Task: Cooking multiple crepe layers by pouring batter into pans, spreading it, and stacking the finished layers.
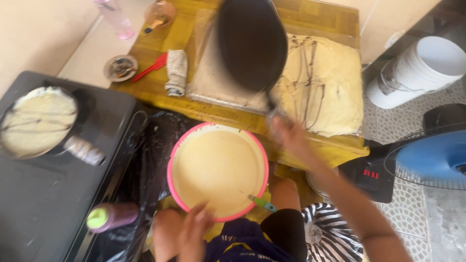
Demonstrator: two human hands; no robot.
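My right hand point(287, 135) grips the handle of a black frying pan point(251, 43), held up and tilted over the wooden board point(320, 19). Under and beside the pan lie pale thin crepes point(324, 82) with dark chocolate lines on them. My left hand point(190, 233) rests at the near rim of a pink bowl point(169, 171) filled with pale batter. A ladle with a green and blue handle point(262, 202) leans in the bowl at its right side.
A second pan point(34, 121) with a cooking crepe sits on a black stove point(43, 204) at left. A squeeze bottle with a green cap point(110, 216) lies near. White stacked buckets point(417, 68) and a blue fan point(432, 155) stand at right. A cloth point(176, 72), red tongs point(151, 67) and a small dish point(120, 67) lie on the board.
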